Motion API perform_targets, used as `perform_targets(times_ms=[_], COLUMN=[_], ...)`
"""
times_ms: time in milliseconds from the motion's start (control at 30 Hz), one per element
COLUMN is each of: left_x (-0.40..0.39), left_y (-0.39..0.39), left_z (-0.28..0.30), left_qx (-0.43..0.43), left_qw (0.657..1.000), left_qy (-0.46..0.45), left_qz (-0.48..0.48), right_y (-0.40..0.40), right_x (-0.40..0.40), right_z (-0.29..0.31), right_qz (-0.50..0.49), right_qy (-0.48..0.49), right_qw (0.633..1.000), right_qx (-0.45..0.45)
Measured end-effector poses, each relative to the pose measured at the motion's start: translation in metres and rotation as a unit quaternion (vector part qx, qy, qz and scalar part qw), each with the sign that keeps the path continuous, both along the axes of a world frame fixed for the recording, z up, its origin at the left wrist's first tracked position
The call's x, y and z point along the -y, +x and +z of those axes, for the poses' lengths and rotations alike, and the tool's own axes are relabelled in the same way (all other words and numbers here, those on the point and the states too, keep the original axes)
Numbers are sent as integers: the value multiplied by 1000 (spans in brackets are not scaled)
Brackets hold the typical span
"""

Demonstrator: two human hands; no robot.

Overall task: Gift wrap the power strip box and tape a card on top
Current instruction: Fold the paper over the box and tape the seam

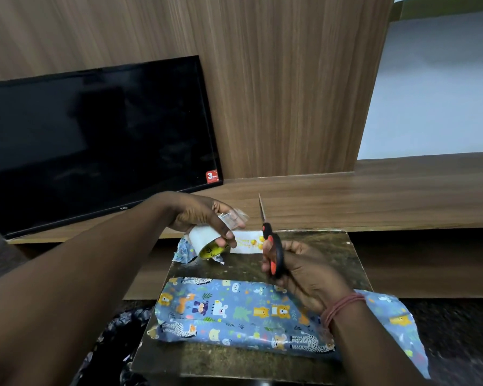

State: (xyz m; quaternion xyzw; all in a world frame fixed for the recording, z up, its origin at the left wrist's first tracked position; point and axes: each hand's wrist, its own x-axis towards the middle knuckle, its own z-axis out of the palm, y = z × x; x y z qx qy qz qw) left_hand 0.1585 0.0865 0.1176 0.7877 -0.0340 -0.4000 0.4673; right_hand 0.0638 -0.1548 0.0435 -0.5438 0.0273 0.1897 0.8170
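The left hand [204,215] grips the tape roll [204,240] and pulls a clear strip [233,215] free. The right hand [299,268] holds closed scissors [271,246], tips up, probably ready to snip that strip. The wrapped box [234,313] lies on the counter [318,246], near the person. The card [247,242] waits behind it, beside a paper scrap [184,250]. Nothing blocks the cut.

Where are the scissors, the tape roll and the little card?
scissors [273,254]: head view, on the orange-black handle.
tape roll [204,238]: head view, on its white side.
card [247,242]: head view, on its white face.
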Motion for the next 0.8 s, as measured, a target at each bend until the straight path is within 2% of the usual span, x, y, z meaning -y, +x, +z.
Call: perform_targets(times_ms=[67,100,400,500,733,800], left_x=[-5,-7,-18,-17,-6,-5], left_y=[-2,-4,-15,-12,-7,-7], left_z=[0,-1,-10,-15,-13,-14], left_qx=[5,6,8,-1,0,-5], left_qw=[1000,1000,999,999,999,999], left_qy=[5,5,-1,-23,-37,-37], left_qz=[15,20,46,43,31,31], right_y=[0,-1,7,9,1,1], right_x=[-2,-3,-2,-1,-4,-2], right_z=[-2,-2,-4,3,3,3], right_qz=[20,30,14,31,8,14], right_qy=[-77,-86,2,44,-119,-133], right_qw=[997,996,999,998,993,991], right_qx=[13,13,-44,-35,-19,-22])
